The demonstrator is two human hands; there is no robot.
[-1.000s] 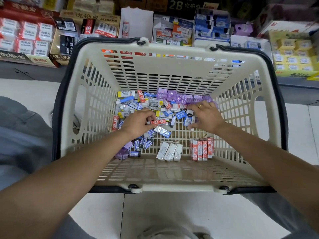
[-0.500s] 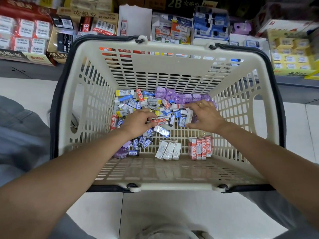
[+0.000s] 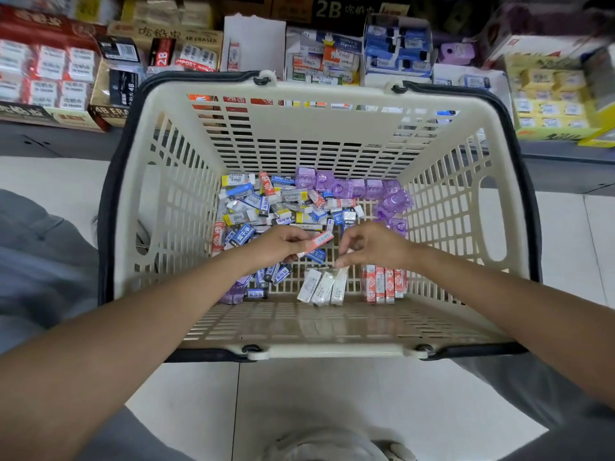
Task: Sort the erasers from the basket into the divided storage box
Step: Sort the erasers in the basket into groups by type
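A cream plastic basket (image 3: 299,151) stands on the floor and holds a loose pile of erasers (image 3: 283,207) at its far side, with purple clear cases (image 3: 359,188) on the right. Near its front wall lie a row of white erasers (image 3: 322,287), a row of red-and-white erasers (image 3: 382,284) and some dark blue ones (image 3: 273,274). My left hand (image 3: 279,244) pinches a red-and-white eraser (image 3: 317,241) above the basket floor. My right hand (image 3: 376,244) hovers beside it with curled fingers, thumb tip just over the white row. Whether it holds anything is unclear. No divided storage box is visible.
Behind the basket, shelf display cartons of erasers (image 3: 186,51) and a yellow carton (image 3: 552,98) line the back. Dark handles (image 3: 109,207) hang down the basket's sides. Pale floor tiles (image 3: 316,394) lie in front, and my knees sit on both sides.
Both hands have drawn back from the pile toward the front rows. My left hand has lifted the red-and-white eraser off the pile. My right hand has left the blue-and-white erasers.
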